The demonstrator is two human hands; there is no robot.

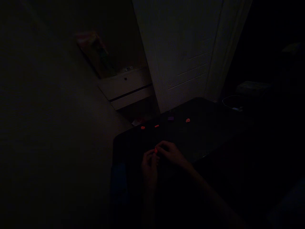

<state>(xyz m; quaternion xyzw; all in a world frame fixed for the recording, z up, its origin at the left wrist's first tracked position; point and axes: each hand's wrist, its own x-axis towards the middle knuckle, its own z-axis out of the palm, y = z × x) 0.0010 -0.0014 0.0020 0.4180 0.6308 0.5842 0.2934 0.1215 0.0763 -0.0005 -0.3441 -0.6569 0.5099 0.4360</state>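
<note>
In very dim light, a small bright orange-red piece is pinched between my two hands over the dark table. My left hand holds it from below with thumb and fingers. From the right, the fingertips of my right hand close on its upper end. Beyond the hands lie a small round orange piece, a short orange bar and another roundish orange piece. The held piece's exact kind is too small and dark to tell.
A small dark object with a purple face stands near the table's far edge. A pale cable lies at the right. Behind are a white door and a drawer unit. Something blue is at the table's left side.
</note>
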